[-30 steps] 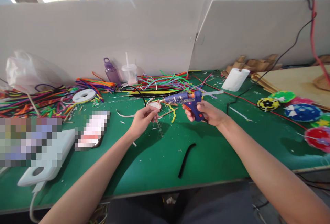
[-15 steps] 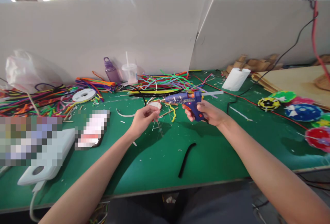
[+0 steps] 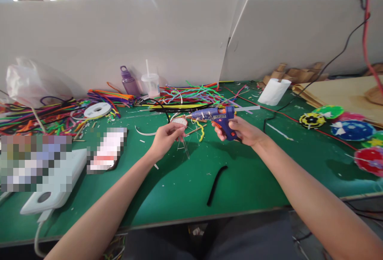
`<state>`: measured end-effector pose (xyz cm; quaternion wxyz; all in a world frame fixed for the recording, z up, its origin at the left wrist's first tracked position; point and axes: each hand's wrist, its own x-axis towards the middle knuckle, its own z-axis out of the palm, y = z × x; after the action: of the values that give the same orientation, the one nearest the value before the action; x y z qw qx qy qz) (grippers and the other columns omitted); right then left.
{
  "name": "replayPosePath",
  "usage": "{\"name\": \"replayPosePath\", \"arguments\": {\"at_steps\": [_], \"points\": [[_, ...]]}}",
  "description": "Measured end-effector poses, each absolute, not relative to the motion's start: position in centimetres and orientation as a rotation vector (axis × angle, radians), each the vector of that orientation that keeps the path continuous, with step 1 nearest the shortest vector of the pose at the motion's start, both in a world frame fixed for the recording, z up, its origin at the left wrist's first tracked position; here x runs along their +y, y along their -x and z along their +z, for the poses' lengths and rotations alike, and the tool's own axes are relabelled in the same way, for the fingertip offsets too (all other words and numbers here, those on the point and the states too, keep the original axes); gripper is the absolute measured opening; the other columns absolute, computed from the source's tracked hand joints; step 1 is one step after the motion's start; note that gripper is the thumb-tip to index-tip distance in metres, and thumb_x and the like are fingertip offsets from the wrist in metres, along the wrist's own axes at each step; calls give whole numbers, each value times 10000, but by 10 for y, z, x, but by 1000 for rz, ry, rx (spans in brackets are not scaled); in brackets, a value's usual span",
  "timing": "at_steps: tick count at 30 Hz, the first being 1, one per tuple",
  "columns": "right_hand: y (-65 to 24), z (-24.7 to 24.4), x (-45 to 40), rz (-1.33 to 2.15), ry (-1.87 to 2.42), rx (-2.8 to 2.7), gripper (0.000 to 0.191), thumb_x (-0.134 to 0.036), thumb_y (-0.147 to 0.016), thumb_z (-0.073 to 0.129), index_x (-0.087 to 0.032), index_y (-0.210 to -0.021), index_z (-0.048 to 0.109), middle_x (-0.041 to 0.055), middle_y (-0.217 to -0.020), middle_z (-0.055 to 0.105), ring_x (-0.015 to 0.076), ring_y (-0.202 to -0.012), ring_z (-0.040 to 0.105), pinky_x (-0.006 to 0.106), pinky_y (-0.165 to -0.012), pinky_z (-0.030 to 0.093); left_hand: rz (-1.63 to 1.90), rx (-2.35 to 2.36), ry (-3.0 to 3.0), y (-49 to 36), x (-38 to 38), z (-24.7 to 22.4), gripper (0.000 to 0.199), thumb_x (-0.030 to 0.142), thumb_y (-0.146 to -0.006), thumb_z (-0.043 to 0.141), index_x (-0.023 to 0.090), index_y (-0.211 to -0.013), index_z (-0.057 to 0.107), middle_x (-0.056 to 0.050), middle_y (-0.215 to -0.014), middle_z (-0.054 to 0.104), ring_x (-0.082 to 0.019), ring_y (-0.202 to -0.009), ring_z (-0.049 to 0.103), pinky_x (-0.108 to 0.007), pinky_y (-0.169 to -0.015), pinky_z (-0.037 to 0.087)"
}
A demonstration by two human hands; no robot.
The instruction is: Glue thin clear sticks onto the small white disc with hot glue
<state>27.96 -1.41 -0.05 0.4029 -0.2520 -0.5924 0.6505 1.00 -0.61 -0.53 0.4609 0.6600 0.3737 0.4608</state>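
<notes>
Left hand [image 3: 167, 138]: pinching a round white piece [image 3: 178, 121]. Right hand [image 3: 242, 131]: gripping a blue glue gun [image 3: 206, 113], nozzle at the piece's edge, contact unclear. Green table [image 3: 257, 188]: one black strip [image 3: 216, 186], nearest the front edge; one white spool [image 3: 98, 111], left; one purple bottle [image 3: 129, 83] beside a lidded cup [image 3: 150, 86] with straw; multicoloured strips [image 3: 191, 95], behind the hands; bright decorated discs [image 3: 352, 130], far right.

From my remote feed, I saw bright glare above the long pale-grey upright partition [image 3: 119, 36]; below it, soft shadows darkened the smooth green tabletop [image 3: 254, 184].
</notes>
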Motion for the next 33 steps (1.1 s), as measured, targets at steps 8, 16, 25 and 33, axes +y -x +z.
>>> {"name": "replayPosePath", "arguments": {"at_steps": [8, 16, 25, 33], "points": [[-280, -1, -14, 1667, 608, -1482, 450, -462, -694, 730, -105, -954, 645, 64, -799, 617, 130, -637, 593, 247, -583, 471, 1134, 922, -1623, -9, -6, -6, 228, 357, -763, 645, 147, -853, 655, -19, -670, 661, -112, -548, 570, -247, -557, 451], [-279, 0, -14, 1643, 653, -1497, 479, -491, -677, 733, -105, -945, 639, 67, -803, 622, 132, -632, 583, 258, -582, 475, 1111, 883, -1598, -9, -6, -5, 265, 381, -774, 635, 137, -873, 668, -33, -691, 664, -115, -552, 566, -253, -561, 444], [-304, 12, -9, 1294, 988, -1534, 345, -375, -714, 708, -177, -990, 645, 63, -925, 654, 156, -732, 604, 295, -678, 484, 1143, 875, -1540, -9, -5, -5, 251, 384, -775, 641, 141, -829, 669, -35, -687, 663, -118, -554, 561, -261, -566, 443], [-329, 6, -4, 902, 1499, -2184, 394, -323, -603, 727, -212, -979, 700, 63, -1070, 651, 273, -1011, 582, 388, -903, 431, 1267, 946, -1525, -6, -2, -4, 226, 359, -784, 630, 135, -812, 639, -31, -700, 655, -107, -572, 572, -243, -564, 434]]}}
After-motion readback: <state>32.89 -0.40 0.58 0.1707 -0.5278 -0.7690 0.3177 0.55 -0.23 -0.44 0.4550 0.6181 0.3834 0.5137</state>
